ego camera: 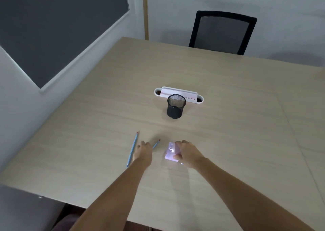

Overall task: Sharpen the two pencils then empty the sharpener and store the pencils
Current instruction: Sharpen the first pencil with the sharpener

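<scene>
You are looking down at a pale wooden table [219,142] with both bare arms stretched out over it. A black mesh pencil cup [176,106] stands upright near the table's middle; take it as your reference point.

Your right hand [188,154] is on the near side of the cup, almost directly in line with it. Its fingers curl over a small pale lilac sharpener [170,152] that sits on the tabletop, thumb on its near edge, so that hand is grasping the sharpener.

Your left hand [143,153] is nearer than the cup and a little left of it, fingers curled down onto a blue pencil [156,144] whose red tip pokes out pointing toward the cup. Whether the fingers actually pinch that pencil cannot be told.

A second blue pencil [133,148] lies flat on the table further left of the cup, beside your left hand, untouched.

Just behind the cup, touching or nearly so, lies a long white desk organiser [179,92]. Far beyond it, a black mesh chair [223,31] stands at the table's far edge.
</scene>
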A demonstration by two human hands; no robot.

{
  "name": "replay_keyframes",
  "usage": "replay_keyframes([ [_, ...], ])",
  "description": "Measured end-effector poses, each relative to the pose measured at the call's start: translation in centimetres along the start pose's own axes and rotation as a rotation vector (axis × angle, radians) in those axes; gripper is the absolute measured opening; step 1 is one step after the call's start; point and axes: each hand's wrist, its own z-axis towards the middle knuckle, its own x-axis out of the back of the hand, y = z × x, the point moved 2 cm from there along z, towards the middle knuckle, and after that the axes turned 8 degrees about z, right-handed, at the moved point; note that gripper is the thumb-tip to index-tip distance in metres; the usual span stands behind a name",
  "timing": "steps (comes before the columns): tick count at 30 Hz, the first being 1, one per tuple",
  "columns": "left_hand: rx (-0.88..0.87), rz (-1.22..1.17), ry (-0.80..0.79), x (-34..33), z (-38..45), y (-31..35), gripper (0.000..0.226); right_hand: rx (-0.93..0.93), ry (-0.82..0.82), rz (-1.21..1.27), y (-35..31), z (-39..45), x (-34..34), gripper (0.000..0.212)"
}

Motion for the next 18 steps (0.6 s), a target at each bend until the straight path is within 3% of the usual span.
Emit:
replay_keyframes([
  [9, 0.012, 0.044, 0.022, -1.9, -1.9, 0.5, 0.04, 0.033, 0.014, 0.0, -0.2, 0.1, -0.4, 0.039],
  [14, -0.022, -0.247, 0.047, -0.2, -2.3, -0.9, 0.037, 0.036, 0.003, 0.028, -0.1, -0.2, -0.4, 0.044],
  [18, -0.165, -0.421, 0.11, 0.2, -2.7, -3.4, 0.025, 0.046, -0.006, 0.032, -0.2, -0.1, -0.1, 0.046],
])
